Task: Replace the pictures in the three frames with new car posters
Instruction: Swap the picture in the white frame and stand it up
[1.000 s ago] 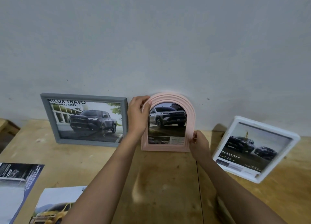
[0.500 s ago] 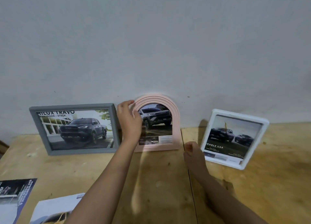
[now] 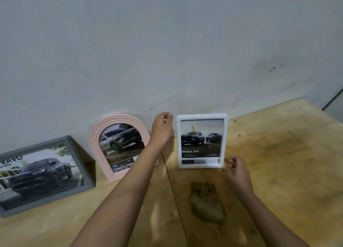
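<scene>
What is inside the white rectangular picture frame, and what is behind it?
Inside the white rectangular picture frame is a poster of two dark cars reading "DOUBLE CAR". Behind it rises the grey wall. The frame's back and any stand are covered.

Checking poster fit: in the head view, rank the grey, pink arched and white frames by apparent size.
1. grey frame, though nearest the camera and cropped.
2 and 3. pink arched frame and white frame look alike; unranked.
</scene>
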{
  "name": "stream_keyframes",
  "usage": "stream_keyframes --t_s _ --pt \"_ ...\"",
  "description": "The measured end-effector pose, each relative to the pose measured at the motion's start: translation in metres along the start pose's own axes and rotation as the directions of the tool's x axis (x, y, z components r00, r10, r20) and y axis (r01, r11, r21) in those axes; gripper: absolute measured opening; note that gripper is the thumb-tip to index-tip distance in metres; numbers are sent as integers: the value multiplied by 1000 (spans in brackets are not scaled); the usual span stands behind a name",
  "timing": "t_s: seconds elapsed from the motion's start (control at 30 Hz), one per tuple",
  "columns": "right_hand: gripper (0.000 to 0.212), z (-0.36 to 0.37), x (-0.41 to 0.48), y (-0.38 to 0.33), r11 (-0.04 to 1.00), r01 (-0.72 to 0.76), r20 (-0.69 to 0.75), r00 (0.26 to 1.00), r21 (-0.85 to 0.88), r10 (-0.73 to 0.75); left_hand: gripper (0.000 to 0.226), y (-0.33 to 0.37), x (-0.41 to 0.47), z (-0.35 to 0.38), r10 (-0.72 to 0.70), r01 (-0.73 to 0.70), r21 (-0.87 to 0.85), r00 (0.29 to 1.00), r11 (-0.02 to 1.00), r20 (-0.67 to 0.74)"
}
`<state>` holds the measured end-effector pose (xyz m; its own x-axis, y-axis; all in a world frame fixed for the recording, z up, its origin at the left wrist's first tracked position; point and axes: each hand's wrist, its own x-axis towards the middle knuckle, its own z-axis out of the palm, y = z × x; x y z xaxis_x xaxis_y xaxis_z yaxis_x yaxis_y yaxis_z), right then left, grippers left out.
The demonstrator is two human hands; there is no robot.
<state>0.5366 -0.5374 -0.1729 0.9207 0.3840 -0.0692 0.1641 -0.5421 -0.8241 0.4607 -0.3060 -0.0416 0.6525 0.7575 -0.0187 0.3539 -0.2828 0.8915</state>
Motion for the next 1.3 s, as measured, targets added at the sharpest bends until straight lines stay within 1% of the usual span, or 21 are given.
stream_keyframes --t_s 0.07,0.1,0.17,0.2,0.3,0.33,0.43,0.5,0.57,0.63,0.7,0.8,0.87,0.97,1.03,1.13,1.2,1.23,1.3 --pt "44 -2 13 -1 999 -34 88 995 -24 36 37 4 2 12 21 -23 107 1000 994 22" --pt "46 -2 18 -3 999 -34 135 990 -23 37 39 5 2 17 40 -38 141 999 989 -9" --pt "43 1 24 -6 1000 -9 206 979 3 8 35 2 1 23 76 -60 172 993 983 -90" --pt "38 3 25 -7 1000 13 205 979 21 -17 32 0 1 25 85 -65 168 990 984 -113" --pt "27 6 23 -7 994 102 127 986 29 -105 27 -4 3 28 76 -59 133 989 989 -127" --pt "27 8 21 -6 991 121 114 985 55 -127 26 -5 5 27 67 -52 121 990 991 -123" --pt "30 12 11 -2 977 118 105 985 179 -139 23 -1 9 25 54 -45 97 995 994 -87" --pt "30 13 2 3 968 130 110 982 213 -156 23 5 5 21 60 -55 60 995 997 -77" --pt "30 14 -10 5 961 125 124 979 247 -159 22 13 -4 15 79 -77 25 992 997 -96" --pt "29 15 -22 1 954 159 127 972 255 -196 20 20 -14 6 109 -110 -2 986 994 -130" --pt "27 15 -33 -4 946 229 128 957 228 -262 19 27 -24 -4 124 -128 -19 981 992 -149" --pt "29 17 -50 -11 927 321 141 926 193 -350 22 33 -38 -19 124 -130 -28 979 991 -159" --pt "28 19 -58 -15 908 381 141 903 172 -406 19 33 -47 -26 112 -120 -37 977 992 -181" --pt "25 17 -61 -21 881 460 164 866 112 -473 14 28 -58 -36 79 -101 -74 964 992 -254" --pt "22 12 -59 -25 848 520 194 826 98 -529 14 25 -64 -45 53 -82 -88 954 993 -294" --pt "17 10 -60 -29 777 622 208 751 98 -627 14 11 -69 -60 -26 -13 -125 953 992 -301" --pt "19 14 -66 -28 725 684 182 706 78 -685 15 -2 -76 -68 -83 35 -165 953 986 -292" --pt "21 19 -70 -25 711 699 175 693 72 -699 16 -8 -81 -72 -109 57 -182 949 982 -294" --pt "20 29 -77 -17 677 736 188 663 15 -725 25 -17 -94 -77 -148 89 -192 937 977 -317"
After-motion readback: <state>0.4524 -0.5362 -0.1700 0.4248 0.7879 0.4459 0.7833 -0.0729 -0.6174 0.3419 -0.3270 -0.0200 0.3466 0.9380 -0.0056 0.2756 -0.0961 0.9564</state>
